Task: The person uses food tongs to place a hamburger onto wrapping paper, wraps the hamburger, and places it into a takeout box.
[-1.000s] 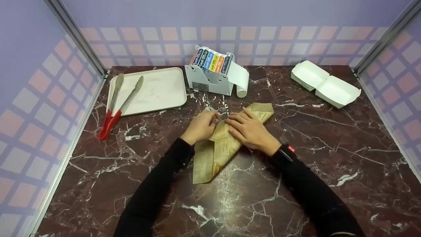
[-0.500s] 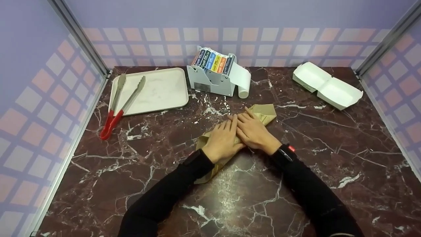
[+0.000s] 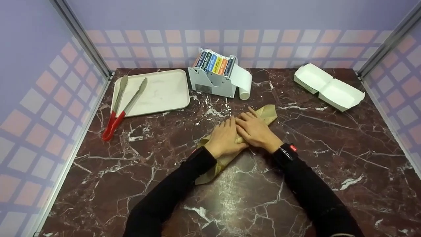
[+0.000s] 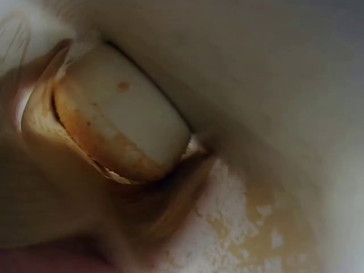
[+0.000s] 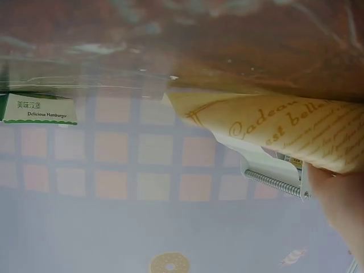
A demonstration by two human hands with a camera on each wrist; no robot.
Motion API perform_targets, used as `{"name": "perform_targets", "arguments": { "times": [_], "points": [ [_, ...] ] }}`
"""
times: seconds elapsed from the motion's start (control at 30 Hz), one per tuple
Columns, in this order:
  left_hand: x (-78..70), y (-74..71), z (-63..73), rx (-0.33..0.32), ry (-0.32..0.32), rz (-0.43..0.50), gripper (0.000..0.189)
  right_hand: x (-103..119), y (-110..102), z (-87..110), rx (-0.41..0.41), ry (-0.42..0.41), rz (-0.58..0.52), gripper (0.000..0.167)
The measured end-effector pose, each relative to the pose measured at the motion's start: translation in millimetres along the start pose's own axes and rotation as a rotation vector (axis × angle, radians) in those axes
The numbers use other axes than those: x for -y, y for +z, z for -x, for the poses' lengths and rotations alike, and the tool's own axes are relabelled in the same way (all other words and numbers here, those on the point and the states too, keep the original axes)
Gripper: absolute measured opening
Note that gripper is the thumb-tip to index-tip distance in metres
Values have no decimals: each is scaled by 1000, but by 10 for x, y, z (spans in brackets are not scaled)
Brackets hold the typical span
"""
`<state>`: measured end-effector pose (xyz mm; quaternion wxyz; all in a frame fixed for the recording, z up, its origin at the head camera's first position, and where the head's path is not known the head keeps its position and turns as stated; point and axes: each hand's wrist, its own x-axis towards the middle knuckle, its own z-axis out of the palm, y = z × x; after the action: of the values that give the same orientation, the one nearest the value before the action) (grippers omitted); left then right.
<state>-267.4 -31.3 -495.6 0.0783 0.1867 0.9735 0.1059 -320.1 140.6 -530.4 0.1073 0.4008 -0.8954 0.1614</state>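
Observation:
A brown printed sheet of food wrapping paper (image 3: 225,160) lies diagonally across the middle of the table, folded into a long packet. Its near left and far right ends stick out past the hands. My left hand (image 3: 224,138) presses on the packet with fingers extended and thumb toward the near side. Close against it, my right hand (image 3: 256,130) rests over the far half, fingers gently bent on the paper. In the left wrist view, a pale bun (image 4: 122,108) with a browned edge shows inside the paper's opening. From above, the paper and hands hide it.
Red-handled tongs (image 3: 113,125) rest partly on a white tray (image 3: 167,87) at the back left. Behind the hands stands a label dispenser (image 3: 213,80) with several coloured rolls. A white burger box (image 3: 340,93) sits unfolded at the back right. Walls enclose the table.
My left hand has moved right from the paper's far edge and come down across the packet beside my right hand. My right hand has stayed nearly in place.

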Motion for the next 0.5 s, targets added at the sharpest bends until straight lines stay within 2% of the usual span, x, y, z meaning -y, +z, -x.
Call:
{"name": "perform_targets", "arguments": {
  "times": [0.17,0.3,0.37,0.43,0.5],
  "points": [
    [9,-21,-84,9,-28,70,115,23,-2,1,-24,17,28,44],
    [-1,-10,-115,27,-20,85,112,-30,-60,20,-6,109,9,46],
    [-2,-4,-120,32,-16,79,108,-123,-125,29,-7,214,-8,46],
    [-2,2,-124,37,-14,75,104,-261,-233,62,-21,392,-39,49],
    [0,5,-124,40,-12,74,101,-411,-373,131,-33,600,-62,60]
  ]
}}
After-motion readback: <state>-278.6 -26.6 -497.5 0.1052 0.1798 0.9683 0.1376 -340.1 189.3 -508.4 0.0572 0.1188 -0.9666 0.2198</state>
